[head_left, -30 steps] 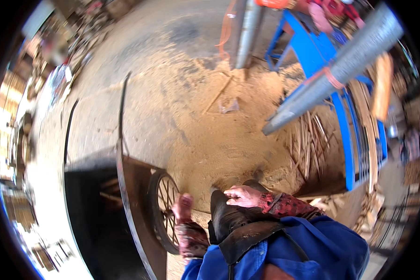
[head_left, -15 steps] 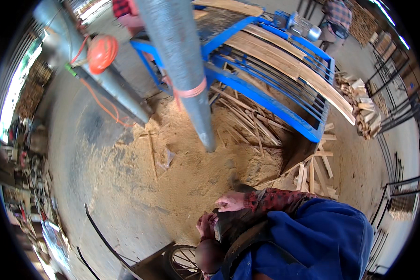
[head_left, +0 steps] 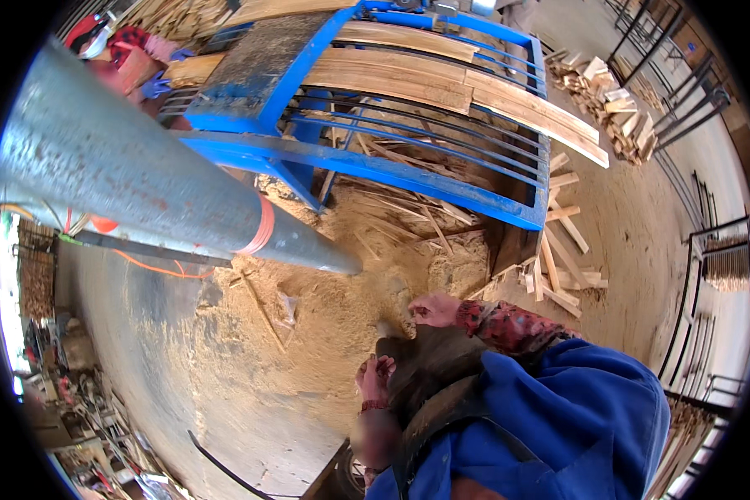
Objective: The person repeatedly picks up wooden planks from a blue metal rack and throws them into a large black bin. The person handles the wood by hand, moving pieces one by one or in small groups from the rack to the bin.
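Note:
My left hand [head_left: 375,377] is raised in front of my dark apron [head_left: 429,362], its fingers curled inward. Farther out and to the right, my right hand [head_left: 435,310] also has bent fingers, at the end of a red patterned sleeve [head_left: 508,323]. The two hands are apart, and neither touches the machine. Whatever the curled fingers may hold is too small or hidden to make out. Blue cloth [head_left: 575,417] covers my upper body. Below the hands lies sawdust [head_left: 325,325] on the floor.
A thick grey post [head_left: 175,167] with a pink band slants across the left. Beyond it, a blue metal machine frame [head_left: 375,167] bears wooden boards [head_left: 392,75]. Offcuts [head_left: 562,250] lie to its right. A person [head_left: 133,58] stands at the far left.
The view has swung, so the machine and post sit farther left and the person at the far left shows more fully. My hands have moved apart.

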{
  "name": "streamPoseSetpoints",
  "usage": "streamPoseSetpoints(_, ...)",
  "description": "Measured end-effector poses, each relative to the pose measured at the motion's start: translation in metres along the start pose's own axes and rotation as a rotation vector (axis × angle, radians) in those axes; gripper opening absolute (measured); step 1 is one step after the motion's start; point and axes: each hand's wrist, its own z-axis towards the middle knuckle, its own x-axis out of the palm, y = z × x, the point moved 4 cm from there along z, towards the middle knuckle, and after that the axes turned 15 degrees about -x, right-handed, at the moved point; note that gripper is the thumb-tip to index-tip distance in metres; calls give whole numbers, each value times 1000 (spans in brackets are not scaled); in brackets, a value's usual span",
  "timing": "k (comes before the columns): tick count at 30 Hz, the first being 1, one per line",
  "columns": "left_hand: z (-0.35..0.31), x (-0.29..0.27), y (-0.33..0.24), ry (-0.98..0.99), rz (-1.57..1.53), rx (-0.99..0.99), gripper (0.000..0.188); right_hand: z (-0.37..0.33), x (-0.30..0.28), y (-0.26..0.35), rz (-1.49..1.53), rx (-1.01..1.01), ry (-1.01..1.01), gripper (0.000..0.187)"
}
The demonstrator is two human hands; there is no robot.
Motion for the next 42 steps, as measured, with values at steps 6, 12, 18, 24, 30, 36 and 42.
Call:
streamPoseSetpoints(6, 20, 40, -43, 41, 196, -40, 12, -13, 22, -13, 58, 193, 31, 29)
streamPoseSetpoints(12, 38, 63, -90, 69, 323, -42, 18, 8, 16, 16, -7, 240, -96, 35)
streamPoseSetpoints(18, 58, 60, -128, 99, 432, -59, 18, 23, 6, 30, -5, 242, -235, 33)
streamPoseSetpoints(24, 68, 100, -135, 118, 476, -55, 11, 14, -30, 16, 32, 285, -268, 32)
streamPoseSetpoints(30, 82, 172, -99, 132, 516, -105, 15, -5, -91, -9, -17, 212, -364, 36)
streamPoseSetpoints(36, 88, 270, -46, 255, 634, -164, 17, -26, -158, -29, 56, 185, -393, 36)
streamPoseSetpoints(42, 68, 335, -32, 220, 599, -90, 17, -35, -209, -28, 97, 152, -356, 36)
